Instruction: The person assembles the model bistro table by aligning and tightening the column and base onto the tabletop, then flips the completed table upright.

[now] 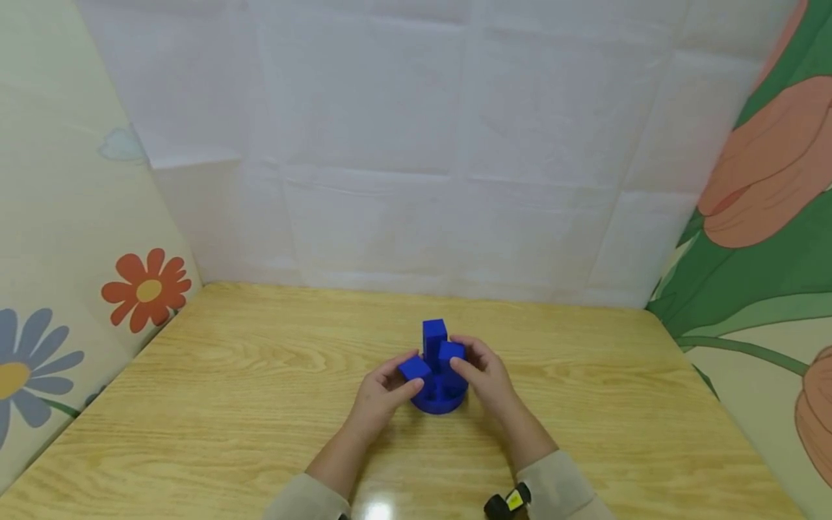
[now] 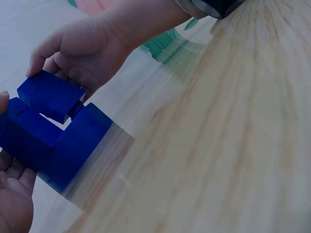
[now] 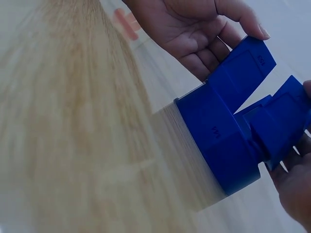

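Observation:
A round blue base stands on the table, its rim low and its inside divided by thin walls. Three blue blocks rise from it. The left block leans outward, held between thumb and fingers of my left hand. My right hand pinches the right block by its sides, also tilted. Behind them a taller block stands upright, touched by neither hand. Small raised marks show on the base's side in the right wrist view.
A wood-grain table lies beneath everything. White sheeting hangs behind it, and flower-printed walls close in both sides. A black strap with a yellow patch sits at my right sleeve.

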A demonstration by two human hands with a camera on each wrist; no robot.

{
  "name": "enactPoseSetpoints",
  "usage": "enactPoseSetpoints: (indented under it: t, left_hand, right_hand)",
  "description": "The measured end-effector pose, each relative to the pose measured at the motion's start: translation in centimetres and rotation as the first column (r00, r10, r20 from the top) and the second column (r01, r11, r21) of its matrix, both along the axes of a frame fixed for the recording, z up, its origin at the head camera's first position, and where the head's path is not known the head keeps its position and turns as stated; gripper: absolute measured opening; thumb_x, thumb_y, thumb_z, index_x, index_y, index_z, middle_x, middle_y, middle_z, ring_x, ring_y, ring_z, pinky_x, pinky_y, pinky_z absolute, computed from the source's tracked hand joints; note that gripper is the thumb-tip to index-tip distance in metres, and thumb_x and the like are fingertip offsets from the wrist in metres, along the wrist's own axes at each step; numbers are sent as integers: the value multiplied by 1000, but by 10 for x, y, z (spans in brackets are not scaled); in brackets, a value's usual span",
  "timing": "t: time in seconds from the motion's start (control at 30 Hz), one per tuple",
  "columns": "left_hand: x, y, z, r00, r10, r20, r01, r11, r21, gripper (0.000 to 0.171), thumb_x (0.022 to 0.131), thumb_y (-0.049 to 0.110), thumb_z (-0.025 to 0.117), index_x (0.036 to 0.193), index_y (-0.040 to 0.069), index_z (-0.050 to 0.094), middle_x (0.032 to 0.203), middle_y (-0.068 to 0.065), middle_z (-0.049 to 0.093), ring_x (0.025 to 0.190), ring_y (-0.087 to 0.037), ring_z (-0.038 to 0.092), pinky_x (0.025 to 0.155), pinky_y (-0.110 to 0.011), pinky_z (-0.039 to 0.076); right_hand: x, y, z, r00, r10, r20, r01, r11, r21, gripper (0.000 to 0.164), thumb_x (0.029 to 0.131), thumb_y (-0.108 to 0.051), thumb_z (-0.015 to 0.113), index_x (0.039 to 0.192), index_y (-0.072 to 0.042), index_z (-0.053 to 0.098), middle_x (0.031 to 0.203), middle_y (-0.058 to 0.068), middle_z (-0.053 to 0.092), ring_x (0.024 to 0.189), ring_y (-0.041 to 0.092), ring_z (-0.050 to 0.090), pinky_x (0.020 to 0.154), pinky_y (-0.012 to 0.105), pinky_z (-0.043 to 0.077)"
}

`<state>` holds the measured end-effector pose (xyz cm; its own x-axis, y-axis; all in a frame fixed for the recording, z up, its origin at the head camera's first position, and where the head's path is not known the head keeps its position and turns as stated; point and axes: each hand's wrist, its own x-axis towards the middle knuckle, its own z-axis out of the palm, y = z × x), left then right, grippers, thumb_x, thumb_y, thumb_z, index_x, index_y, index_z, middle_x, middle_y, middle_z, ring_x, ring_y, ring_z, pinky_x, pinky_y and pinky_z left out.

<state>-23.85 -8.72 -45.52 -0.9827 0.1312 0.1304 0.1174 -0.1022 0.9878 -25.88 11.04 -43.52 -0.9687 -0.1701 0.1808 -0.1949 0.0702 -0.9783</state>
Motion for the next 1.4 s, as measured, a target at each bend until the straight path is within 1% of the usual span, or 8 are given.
enactPoseSetpoints:
  t: [0.23,0.5,0.7,0.8,0.97,1.1,1.27,1.4]
  left_hand:
    - [0,2,-2,1000,-9,-7,9,1000,21,50,87,-1,67,135,-8,52,134,-28,57,106,-4,62,91,-18,50]
    - [0,2,-2,1000,-16,-2,16,999,34,51,88,-2,67,136,-8,52,135,-28,56,107,-4,62,91,-18,50]
    - [0,1,-3,1000,-13,-7,13,999,31,51,88,1,68,136,-6,53,136,-26,57,108,-4,62,92,-18,50]
    - [0,1,-4,1000,-9,-15,10,1000,29,50,88,1,68,135,-5,53,136,-26,57,107,-3,62,91,-18,50]
    - [0,1,-3,999,-10,-32,11,1000,20,50,88,0,67,135,-7,53,135,-27,57,107,-3,62,92,-17,50]
    - [0,2,-2,1000,-6,-19,6,1000,30,49,87,-2,67,135,-7,53,134,-28,57,107,-2,62,92,-17,49]
    - [0,2,-2,1000,-2,-16,2,999,40,50,87,-4,66,135,-9,52,134,-29,57,105,0,63,92,-16,49]
    - [0,1,-2,1000,5,-25,-4,1000,26,50,87,-3,66,135,-9,52,134,-28,57,105,0,63,92,-16,49]
  right_hand:
    - [-4,0,-1,998,45,45,-41,995,-87,38,91,-4,58,127,8,52,113,13,65,99,6,59,88,21,48]
    - [-7,1,-1,994,86,67,-78,991,-110,42,90,-5,57,130,8,49,112,5,63,103,9,57,91,22,46]
    - [-9,1,-2,994,58,97,-52,997,-63,47,91,-9,63,137,-4,52,139,16,54,127,24,51,110,42,40]
    - [-10,1,-2,995,43,93,-40,999,-37,50,91,-9,67,139,-5,52,143,18,52,131,31,48,112,50,38]
    - [-11,2,-3,997,20,68,-17,999,-45,49,91,-6,66,137,-2,52,135,18,56,119,19,54,103,33,45]
    - [-10,3,-4,999,16,44,-11,994,-113,45,92,-4,58,135,5,51,122,10,60,107,10,53,93,21,45]
    - [-10,4,-5,999,-3,42,11,981,-193,45,88,2,58,131,13,47,105,-3,57,98,9,53,86,19,46]
    - [-10,6,-6,998,-41,40,47,984,-170,43,86,4,61,126,11,47,101,-4,56,96,9,53,85,19,45]
